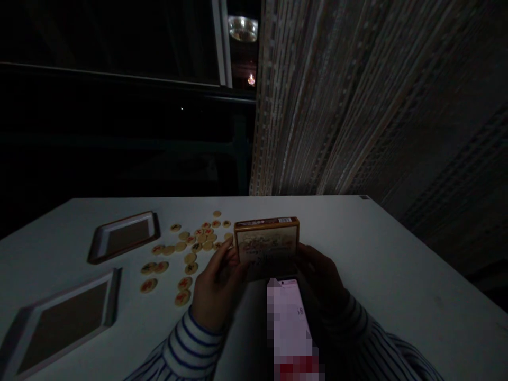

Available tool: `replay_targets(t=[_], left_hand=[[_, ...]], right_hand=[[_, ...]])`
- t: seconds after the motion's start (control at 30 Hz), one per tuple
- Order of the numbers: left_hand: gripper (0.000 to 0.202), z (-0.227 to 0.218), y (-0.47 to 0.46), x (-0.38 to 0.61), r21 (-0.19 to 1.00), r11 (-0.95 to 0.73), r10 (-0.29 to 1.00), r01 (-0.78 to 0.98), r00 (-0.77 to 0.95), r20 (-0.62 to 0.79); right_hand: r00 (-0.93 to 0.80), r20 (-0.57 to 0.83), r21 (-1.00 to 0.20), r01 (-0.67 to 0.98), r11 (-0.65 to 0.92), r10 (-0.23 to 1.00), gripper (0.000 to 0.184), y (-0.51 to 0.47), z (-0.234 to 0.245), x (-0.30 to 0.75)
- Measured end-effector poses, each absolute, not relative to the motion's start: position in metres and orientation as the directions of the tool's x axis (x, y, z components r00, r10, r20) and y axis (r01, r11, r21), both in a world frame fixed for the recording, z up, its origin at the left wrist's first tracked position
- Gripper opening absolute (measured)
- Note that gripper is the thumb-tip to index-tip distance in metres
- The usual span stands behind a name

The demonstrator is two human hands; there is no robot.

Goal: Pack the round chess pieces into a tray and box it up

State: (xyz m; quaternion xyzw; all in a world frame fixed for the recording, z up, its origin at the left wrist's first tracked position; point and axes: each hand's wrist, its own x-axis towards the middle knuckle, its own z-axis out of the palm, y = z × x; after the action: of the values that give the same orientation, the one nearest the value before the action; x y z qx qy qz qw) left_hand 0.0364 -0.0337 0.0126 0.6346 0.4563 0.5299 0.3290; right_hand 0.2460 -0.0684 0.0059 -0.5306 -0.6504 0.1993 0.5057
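I hold a small rectangular box [266,242] with a printed picture on its face upright above the white table [397,264]. My left hand [216,288] grips its left edge with the fingers curled on it. My right hand [321,275] grips the right edge, in shadow. A lit phone [289,328] lies between my wrists, just below the box. Several round tan game pieces [186,248] with red or dark marks lie scattered on the table left of the box.
Two shallow rectangular trays lie at the left: one farther back [125,235], one near the front edge [63,323]. Behind the table are a dark window and a patterned curtain [357,106]. Striped sleeves cover both my forearms.
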Motion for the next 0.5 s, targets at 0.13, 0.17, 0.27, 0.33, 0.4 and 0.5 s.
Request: replay_targets(t=[0.13, 0.17, 0.27, 0.33, 0.4, 0.5], left_hand=[[0.052, 0.012, -0.034, 0.042, 0.945, -0.289, 0.957, 0.151, 0.067, 0.282], [0.05, 0.011, -0.035, 0.044, 0.955, -0.27, 0.962, 0.124, 0.074, 0.262], [0.05, 0.013, -0.036, 0.047, 0.978, -0.202, 0.977, 0.049, 0.083, 0.197], [0.052, 0.015, -0.037, 0.048, 0.99, -0.139, 0.987, 0.015, 0.082, 0.137], [0.053, 0.018, -0.037, 0.049, 0.997, -0.074, 0.995, -0.009, 0.072, 0.075], [0.054, 0.02, -0.037, 0.049, 0.999, -0.006, 0.998, -0.041, 0.067, 0.009]], right_hand=[[0.165, 0.412, -0.861, 0.392, 0.324, 0.896, 0.033, -0.068, 0.007, 0.244], [0.179, 0.404, -0.872, 0.37, 0.319, 0.897, 0.034, -0.069, 0.007, 0.244], [0.187, 0.371, -0.898, 0.321, 0.301, 0.91, 0.035, -0.069, 0.01, 0.243], [0.179, 0.355, -0.911, 0.285, 0.297, 0.917, 0.036, -0.068, 0.01, 0.243], [0.181, 0.346, -0.919, 0.261, 0.294, 0.921, 0.036, -0.068, 0.009, 0.242], [0.171, 0.337, -0.919, 0.274, 0.284, 0.926, 0.041, -0.068, 0.006, 0.241]])
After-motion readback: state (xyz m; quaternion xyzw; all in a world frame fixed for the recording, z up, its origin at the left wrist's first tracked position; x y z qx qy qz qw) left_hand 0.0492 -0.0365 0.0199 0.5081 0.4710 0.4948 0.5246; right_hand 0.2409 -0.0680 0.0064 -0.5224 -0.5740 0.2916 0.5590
